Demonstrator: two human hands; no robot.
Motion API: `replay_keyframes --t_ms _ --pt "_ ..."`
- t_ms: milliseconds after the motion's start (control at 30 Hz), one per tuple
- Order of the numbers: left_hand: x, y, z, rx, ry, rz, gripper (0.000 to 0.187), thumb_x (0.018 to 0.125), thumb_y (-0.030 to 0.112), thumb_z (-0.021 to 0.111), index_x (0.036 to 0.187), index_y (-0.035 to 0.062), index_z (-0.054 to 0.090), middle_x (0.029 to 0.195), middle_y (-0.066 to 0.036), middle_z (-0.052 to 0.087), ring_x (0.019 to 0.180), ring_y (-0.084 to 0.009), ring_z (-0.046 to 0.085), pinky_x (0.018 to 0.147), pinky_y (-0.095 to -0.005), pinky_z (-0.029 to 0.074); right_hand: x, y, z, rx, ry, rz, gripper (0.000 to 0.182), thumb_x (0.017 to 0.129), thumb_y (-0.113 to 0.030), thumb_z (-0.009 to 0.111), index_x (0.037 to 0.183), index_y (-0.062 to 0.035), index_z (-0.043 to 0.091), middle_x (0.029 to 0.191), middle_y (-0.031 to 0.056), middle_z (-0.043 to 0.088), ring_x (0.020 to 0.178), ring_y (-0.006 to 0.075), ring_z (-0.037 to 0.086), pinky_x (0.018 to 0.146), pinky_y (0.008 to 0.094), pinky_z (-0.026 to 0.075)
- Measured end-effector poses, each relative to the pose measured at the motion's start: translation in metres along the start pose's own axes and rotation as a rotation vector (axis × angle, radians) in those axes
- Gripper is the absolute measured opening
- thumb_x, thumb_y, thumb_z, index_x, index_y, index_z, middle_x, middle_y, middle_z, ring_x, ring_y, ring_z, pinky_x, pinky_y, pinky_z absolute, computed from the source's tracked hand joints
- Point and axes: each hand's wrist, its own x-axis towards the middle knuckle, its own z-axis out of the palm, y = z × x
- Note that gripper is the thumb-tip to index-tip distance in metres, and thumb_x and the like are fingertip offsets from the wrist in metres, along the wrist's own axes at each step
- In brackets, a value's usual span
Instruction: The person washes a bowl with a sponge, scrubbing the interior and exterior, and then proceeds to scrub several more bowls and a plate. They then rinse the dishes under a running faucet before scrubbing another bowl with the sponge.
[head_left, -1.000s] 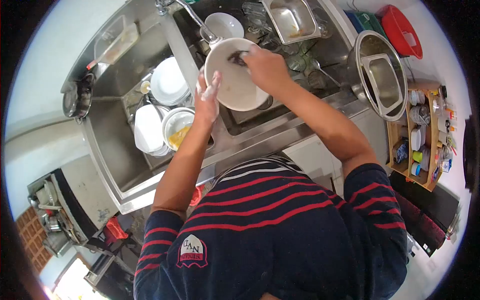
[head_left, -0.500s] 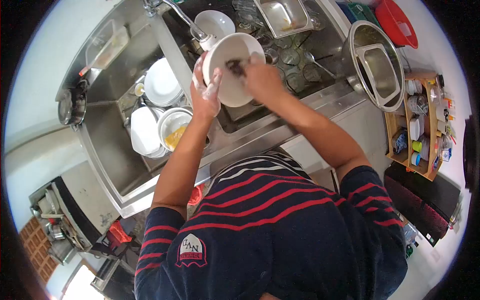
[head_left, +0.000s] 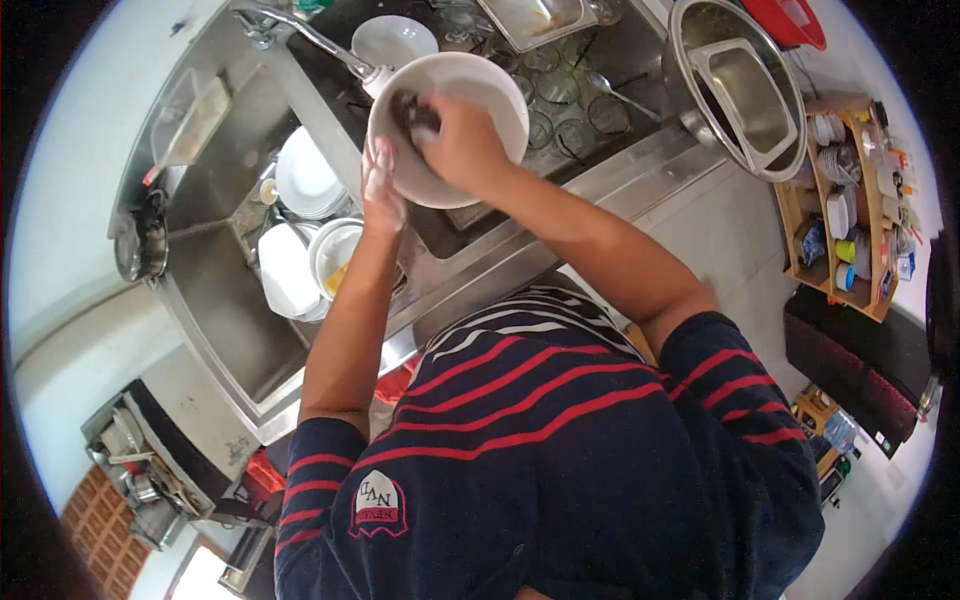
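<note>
A large white bowl [head_left: 500, 110] is tilted over the right basin, its inside facing me. My left hand [head_left: 384, 190], with suds on its fingers, holds the bowl by its lower left rim. Inside the bowl my right hand [head_left: 462, 140] presses a dark scrubber [head_left: 412, 114] against the left part of the inner wall. Just behind the bowl is the faucet head [head_left: 376, 80]. Another white bowl [head_left: 394, 40] sits beyond it in the basin.
White plates [head_left: 310, 175] and a bowl with yellow residue [head_left: 338, 258] lie in the left basin [head_left: 225, 320]. Glasses [head_left: 558, 88] and a spoon [head_left: 625, 97] are in the right one. A large metal bowl [head_left: 690, 60] stands at the right, near a wooden shelf [head_left: 868, 230].
The scrubber and my right hand have moved left inside the bowl. More of the bowl's inside faces me, and my left hand sits slightly further left in view.
</note>
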Motion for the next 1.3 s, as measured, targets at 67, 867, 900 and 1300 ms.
replay_keyframes --t_ms 67,867,900,1300 --pt "-0.001 -0.008 -0.008 -0.088 0.119 -0.095 0.056 0.098 0.035 0.043 0.141 0.0009 0.032 0.134 -0.012 0.046 0.125 -0.0235 0.043 0.106 -0.0378 0.033 0.016 -0.003 -0.003 0.131 0.164 -0.095 0.029 0.074 -0.019 0.063 0.095 0.0007 0.065 0.087 0.0227 0.065 0.084 0.0404 0.063 0.076 0.0455 0.05" --pt "-0.001 0.053 0.029 0.573 -0.067 0.177 0.055 0.086 0.027 0.059 0.133 0.0034 0.044 0.124 -0.014 0.053 0.11 -0.0234 0.052 0.096 -0.0333 0.04 0.015 0.037 -0.049 -0.342 -0.151 -0.273 0.025 0.075 -0.015 0.064 0.098 -0.0072 0.066 0.099 0.0144 0.06 0.089 0.0345 0.061 0.075 0.0445 0.051" --pt "-0.003 0.051 0.032 0.626 -0.102 0.31 0.057 0.083 0.024 0.061 0.133 0.002 0.044 0.124 -0.013 0.053 0.11 -0.0237 0.052 0.095 -0.0319 0.04 0.018 0.036 -0.046 -0.162 0.088 -0.274 0.024 0.074 -0.015 0.064 0.096 -0.0067 0.066 0.098 0.0144 0.06 0.088 0.0346 0.061 0.075 0.0444 0.051" --pt "0.0 0.025 0.047 0.492 0.011 0.191 0.066 0.073 0.018 0.059 0.135 0.0024 0.041 0.126 -0.018 0.051 0.112 -0.0284 0.053 0.096 -0.0357 0.042 0.029 0.046 -0.048 -0.296 0.099 -0.583 0.027 0.075 -0.017 0.065 0.1 -0.0074 0.066 0.107 0.013 0.058 0.096 0.0313 0.061 0.078 0.0401 0.053"
